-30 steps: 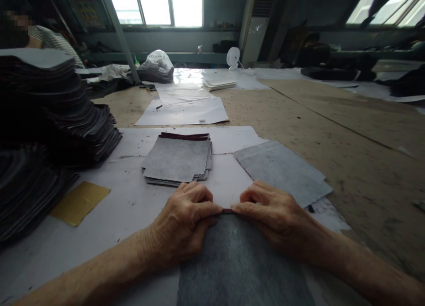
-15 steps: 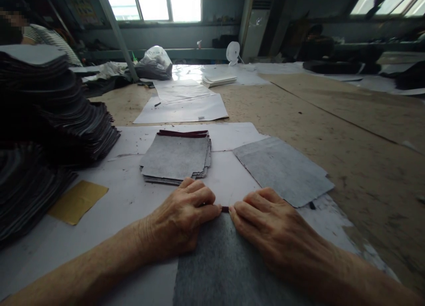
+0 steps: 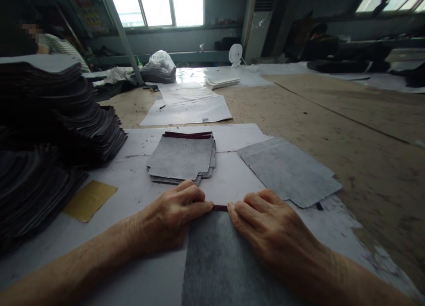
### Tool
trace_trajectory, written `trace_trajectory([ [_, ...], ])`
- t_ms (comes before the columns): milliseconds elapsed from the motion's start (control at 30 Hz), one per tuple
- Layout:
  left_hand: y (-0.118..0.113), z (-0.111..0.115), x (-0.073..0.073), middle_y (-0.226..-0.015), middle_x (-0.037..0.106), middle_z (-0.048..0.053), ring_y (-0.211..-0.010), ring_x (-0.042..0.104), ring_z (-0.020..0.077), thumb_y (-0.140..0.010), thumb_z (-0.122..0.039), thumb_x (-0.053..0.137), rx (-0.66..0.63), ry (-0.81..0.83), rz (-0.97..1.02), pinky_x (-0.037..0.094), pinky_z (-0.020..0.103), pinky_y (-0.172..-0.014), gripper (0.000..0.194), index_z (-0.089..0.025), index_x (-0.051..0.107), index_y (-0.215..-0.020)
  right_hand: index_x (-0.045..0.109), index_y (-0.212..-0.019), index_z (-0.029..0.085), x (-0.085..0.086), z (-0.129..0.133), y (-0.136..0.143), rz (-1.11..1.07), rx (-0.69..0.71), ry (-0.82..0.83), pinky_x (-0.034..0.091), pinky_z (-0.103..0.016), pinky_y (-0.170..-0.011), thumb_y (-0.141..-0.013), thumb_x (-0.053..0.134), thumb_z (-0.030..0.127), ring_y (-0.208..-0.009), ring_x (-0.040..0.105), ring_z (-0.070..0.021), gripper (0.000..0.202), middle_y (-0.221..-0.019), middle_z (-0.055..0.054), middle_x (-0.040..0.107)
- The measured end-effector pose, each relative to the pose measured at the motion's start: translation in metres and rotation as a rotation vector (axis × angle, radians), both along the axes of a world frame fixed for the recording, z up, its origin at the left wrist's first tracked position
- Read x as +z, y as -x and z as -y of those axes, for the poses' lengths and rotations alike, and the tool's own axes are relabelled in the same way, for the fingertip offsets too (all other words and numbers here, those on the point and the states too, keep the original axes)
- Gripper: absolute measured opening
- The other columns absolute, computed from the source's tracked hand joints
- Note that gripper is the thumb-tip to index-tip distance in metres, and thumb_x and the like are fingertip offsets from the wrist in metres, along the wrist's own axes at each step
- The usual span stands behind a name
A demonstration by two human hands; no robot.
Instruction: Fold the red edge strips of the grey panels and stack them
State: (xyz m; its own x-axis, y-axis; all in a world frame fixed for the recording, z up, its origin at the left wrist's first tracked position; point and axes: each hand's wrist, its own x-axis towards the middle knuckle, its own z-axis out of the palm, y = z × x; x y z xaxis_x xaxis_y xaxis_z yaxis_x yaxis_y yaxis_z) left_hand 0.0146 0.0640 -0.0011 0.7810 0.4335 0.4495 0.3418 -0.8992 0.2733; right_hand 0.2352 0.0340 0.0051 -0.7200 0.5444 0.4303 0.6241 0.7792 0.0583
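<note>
A grey fabric piece (image 3: 217, 257) lies in front of me, its far edge folded over into a narrow dark red strip (image 3: 219, 208). My left hand (image 3: 175, 213) is closed on the left end of that fold, thumb and fingertips pressed together there. At the right end, my right hand (image 3: 265, 217) has its fingers bunched and pressing on the same fold. A short stretch of the red strip shows between the two hands. Just beyond my left hand sits a small stack of grey fabric pieces (image 3: 182, 155) with dark red folded far edges.
Another grey piece (image 3: 292, 171) lies flat at the right. Tall piles of dark fabric pieces (image 3: 63, 107) stand at the left, near a yellow-brown card (image 3: 89, 200). White paper (image 3: 133, 191) covers the near table. Farther back are paper sheets (image 3: 189, 111), a plastic bag (image 3: 161, 67) and a white fan (image 3: 235, 55).
My left hand has slid left along the fold, away from my right hand, so more of the red strip shows between them. The whole view has shifted slightly.
</note>
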Motion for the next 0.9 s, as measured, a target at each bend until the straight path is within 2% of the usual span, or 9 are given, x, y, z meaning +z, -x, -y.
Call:
trace_trajectory([
  [133,0.013,-0.002,0.000,-0.086,0.053,0.008,-0.076,0.046,0.0153,-0.073,0.005,0.040,-0.015,-0.032,-0.026,0.045,0.029,-0.066,0.042,-0.012,0.052,-0.109,0.059,-0.076,0.013,0.003,-0.001,0.002,-0.006,0.020,0.061,0.035,-0.031,-0.067,-0.085,0.038,0.008,-0.068,0.046,-0.0151,0.024,-0.074,-0.004,0.057],
  [333,0.014,-0.004,-0.001,-0.085,0.054,0.008,-0.076,0.046,0.0153,-0.073,0.002,0.041,-0.013,0.031,-0.013,0.044,0.030,-0.067,0.036,-0.012,0.057,-0.102,0.057,-0.101,0.012,0.008,-0.003,0.008,0.069,-0.005,0.167,0.036,-0.031,-0.068,-0.079,0.046,0.007,-0.070,0.047,-0.0146,0.026,-0.080,-0.002,0.059],
  [500,0.013,-0.007,0.000,-0.085,0.054,0.007,-0.077,0.046,0.0155,-0.071,0.002,0.040,0.003,0.122,-0.029,0.042,0.030,-0.069,0.038,-0.014,0.060,-0.099,0.055,-0.110,0.011,0.011,-0.002,0.013,0.224,-0.021,0.098,0.037,-0.032,-0.069,-0.069,0.060,0.014,-0.072,0.046,-0.0161,0.042,-0.083,-0.003,0.059],
  [667,0.023,-0.010,0.003,-0.083,0.055,0.006,-0.076,0.048,0.0143,-0.077,-0.001,0.040,0.015,0.185,-0.005,0.042,0.029,-0.069,0.034,-0.016,0.062,-0.097,0.056,-0.111,0.011,0.010,0.002,0.017,0.292,-0.058,0.004,0.038,-0.035,-0.069,-0.066,0.059,0.011,-0.070,0.045,-0.0177,0.046,-0.083,-0.004,0.059],
  [800,0.036,-0.008,0.005,-0.083,0.056,0.005,-0.075,0.049,0.0135,-0.080,-0.002,0.039,0.097,0.110,0.017,0.042,0.029,-0.068,0.034,-0.020,0.063,-0.096,0.057,-0.110,0.011,0.011,0.002,0.017,0.276,-0.057,-0.013,0.038,-0.035,-0.068,-0.067,0.058,0.010,-0.068,0.046,-0.0175,0.043,-0.079,-0.004,0.058],
  [900,0.036,-0.003,0.006,-0.089,0.057,0.006,-0.078,0.050,0.0142,-0.080,-0.002,0.039,0.179,0.013,0.090,0.043,0.029,-0.069,0.037,-0.018,0.057,-0.108,0.058,-0.109,0.011,0.011,0.002,0.017,0.240,-0.070,-0.031,0.038,-0.035,-0.068,-0.068,0.057,0.010,-0.066,0.046,-0.0172,0.040,-0.075,-0.004,0.057],
])
